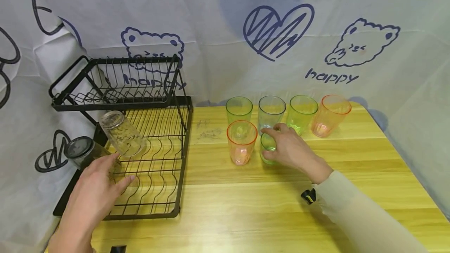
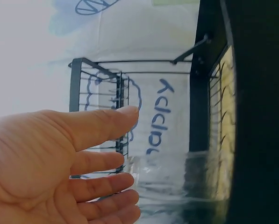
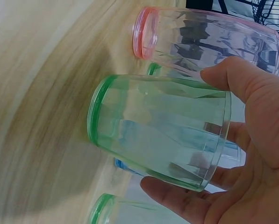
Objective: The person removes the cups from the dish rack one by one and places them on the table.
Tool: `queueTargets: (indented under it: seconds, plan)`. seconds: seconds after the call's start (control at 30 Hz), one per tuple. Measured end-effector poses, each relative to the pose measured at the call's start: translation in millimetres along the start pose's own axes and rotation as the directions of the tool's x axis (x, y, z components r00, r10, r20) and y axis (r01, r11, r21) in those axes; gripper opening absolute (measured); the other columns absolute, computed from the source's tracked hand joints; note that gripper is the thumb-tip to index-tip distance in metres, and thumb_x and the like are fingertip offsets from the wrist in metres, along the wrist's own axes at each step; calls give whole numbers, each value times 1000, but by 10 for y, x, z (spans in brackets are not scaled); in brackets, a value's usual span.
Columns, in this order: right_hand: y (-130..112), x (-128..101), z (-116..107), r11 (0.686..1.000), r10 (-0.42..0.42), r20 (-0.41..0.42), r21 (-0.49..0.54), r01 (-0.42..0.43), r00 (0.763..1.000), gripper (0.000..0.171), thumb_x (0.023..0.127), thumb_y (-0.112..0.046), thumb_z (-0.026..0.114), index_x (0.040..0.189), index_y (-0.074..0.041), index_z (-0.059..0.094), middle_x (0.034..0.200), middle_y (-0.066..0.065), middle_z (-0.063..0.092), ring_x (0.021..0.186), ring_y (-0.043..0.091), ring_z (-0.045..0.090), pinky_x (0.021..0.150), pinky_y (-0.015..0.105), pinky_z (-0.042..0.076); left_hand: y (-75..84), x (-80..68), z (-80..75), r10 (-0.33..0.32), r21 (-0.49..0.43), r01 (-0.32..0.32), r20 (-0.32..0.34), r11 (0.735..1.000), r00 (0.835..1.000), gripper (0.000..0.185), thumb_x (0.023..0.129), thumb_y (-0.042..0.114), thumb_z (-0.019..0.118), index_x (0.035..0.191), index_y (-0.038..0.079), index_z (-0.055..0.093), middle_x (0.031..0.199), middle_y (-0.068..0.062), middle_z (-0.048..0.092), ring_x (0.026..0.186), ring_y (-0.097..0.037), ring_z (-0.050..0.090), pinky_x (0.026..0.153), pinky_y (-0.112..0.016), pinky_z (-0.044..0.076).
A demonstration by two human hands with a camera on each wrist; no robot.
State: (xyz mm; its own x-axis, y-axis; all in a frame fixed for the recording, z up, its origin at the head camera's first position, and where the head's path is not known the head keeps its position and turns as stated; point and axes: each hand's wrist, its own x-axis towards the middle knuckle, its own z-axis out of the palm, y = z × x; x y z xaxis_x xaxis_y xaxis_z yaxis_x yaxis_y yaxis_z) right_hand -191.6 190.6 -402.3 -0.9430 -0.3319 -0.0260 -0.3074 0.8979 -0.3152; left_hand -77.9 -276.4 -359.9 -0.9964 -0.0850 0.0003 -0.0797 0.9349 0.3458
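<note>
Two clear glasses (image 1: 121,134) already lie in the rack (image 1: 154,167). Six coloured cups are not yet racked, on the bench (image 1: 246,206) right of it. The right hand (image 1: 290,149) curls its fingers around the green cup (image 3: 158,133); the left hand (image 1: 95,194), fingers spread, hovers by the rack.

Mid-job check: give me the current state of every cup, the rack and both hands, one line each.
Left hand: open, fingers straight, beside the rack.
Right hand: grip closing round the front green cup, upright on the table.
Clear glass: tilted on the rack's lower tier.
Dish rack: upper tier bare.
Front orange cup: upright.
Back row cups: four, upright.
</note>
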Motion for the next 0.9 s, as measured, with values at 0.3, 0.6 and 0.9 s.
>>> queueTargets:
  seconds: [0.3, 0.6, 0.9]
  plan:
    - [6, 5, 13, 1000, 9, 3, 0, -9, 1000, 73, 89, -39, 75, 155, -18, 52, 148, 26, 50, 123, 51, 58, 90, 62, 59, -189, 243, -268, 22, 47, -17, -107, 999, 994, 77, 98, 25, 76, 157, -7, 38, 149, -45, 37, 134, -66, 34, 115, -80, 24]
    - [15, -2, 7, 1000, 9, 3, -3, -9, 1000, 72, 89, -38, 74, 155, -18, 53, 147, 26, 51, 122, 50, 58, 86, 59, 60, -219, 363, -480, 22, 119, -6, -141, 993, 990, 70, 97, 22, 76, 153, -5, 44, 143, -43, 42, 129, -66, 33, 103, -79, 32]
    - [9, 8, 0, 1000, -3, 12, -1, 3, 1000, 72, 89, -37, 74, 155, -17, 53, 146, 27, 52, 121, 51, 58, 85, 60, 60, -480, 606, -496, 53, 183, -38, -81, 982, 995, 78, 93, 29, 80, 149, -10, 42, 141, -46, 39, 129, -65, 32, 107, -75, 25]
